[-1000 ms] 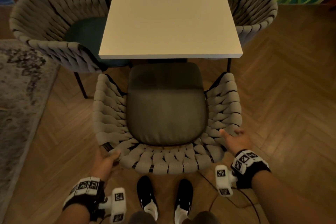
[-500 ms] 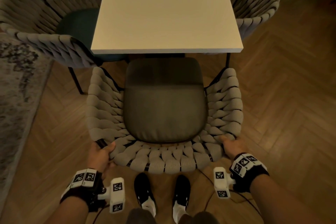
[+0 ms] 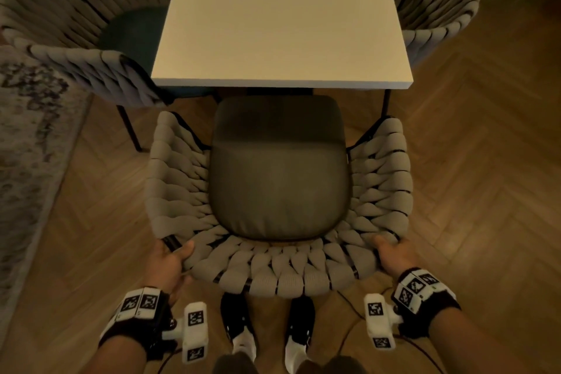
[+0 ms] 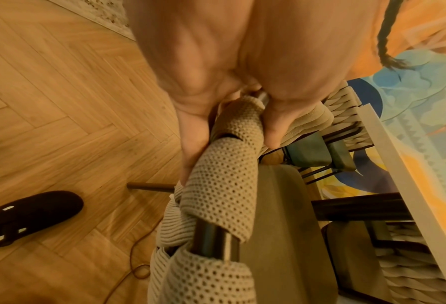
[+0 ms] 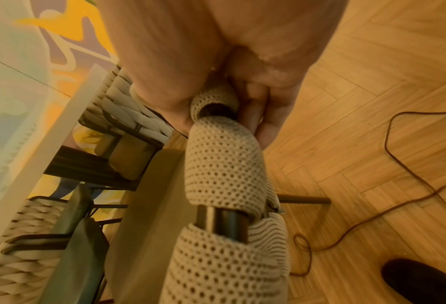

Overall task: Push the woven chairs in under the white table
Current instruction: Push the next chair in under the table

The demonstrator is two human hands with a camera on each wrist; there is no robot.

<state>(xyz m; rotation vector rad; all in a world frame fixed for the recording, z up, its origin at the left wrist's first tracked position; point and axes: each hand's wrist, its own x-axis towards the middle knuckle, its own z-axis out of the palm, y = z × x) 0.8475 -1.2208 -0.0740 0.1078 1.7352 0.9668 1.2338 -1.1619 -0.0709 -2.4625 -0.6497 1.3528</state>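
Both hands clamped on chair (image 3: 277, 182) back rail – left hand (image 3: 166, 261), right hand (image 3: 393, 255). Seat front just at table (image 3: 282, 18) edge. Risk: uneven shove skews chair – arms could hit table legs.

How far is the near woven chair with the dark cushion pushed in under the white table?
Mostly out. The near woven chair shows nearly its whole dark cushion; only the cushion's front edge reaches the white table.

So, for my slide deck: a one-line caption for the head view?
Both hands, left hand and right hand, grip the woven chair facing the white table.
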